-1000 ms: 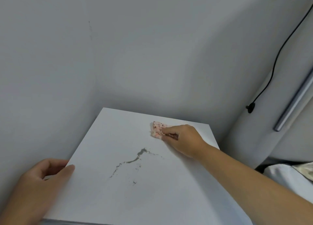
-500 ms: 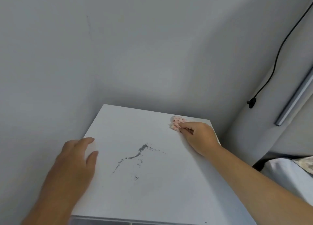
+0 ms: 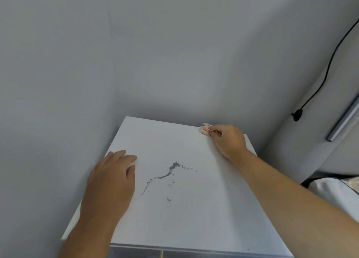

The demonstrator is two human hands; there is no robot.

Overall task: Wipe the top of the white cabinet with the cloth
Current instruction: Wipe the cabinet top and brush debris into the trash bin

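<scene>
Two hands are resting on the top of the white cabinet (image 3: 194,215), which is standing in a corner between grey walls. At the left, the left hand (image 3: 110,182) is lying flat and open, palm down, near the left edge of the top, with nothing in it. In the middle of the top, a grey streak of dirt (image 3: 167,175) is running from the lower left up to a darker spot, with small specks around it. At the right, the right hand (image 3: 228,141) is pinching a small pink cloth (image 3: 205,128) with closed fingers and is pressing it on the far right corner of the top. Farther right, a black cable (image 3: 328,71) is hanging down the wall, beside a grey metal bar (image 3: 342,123).
</scene>
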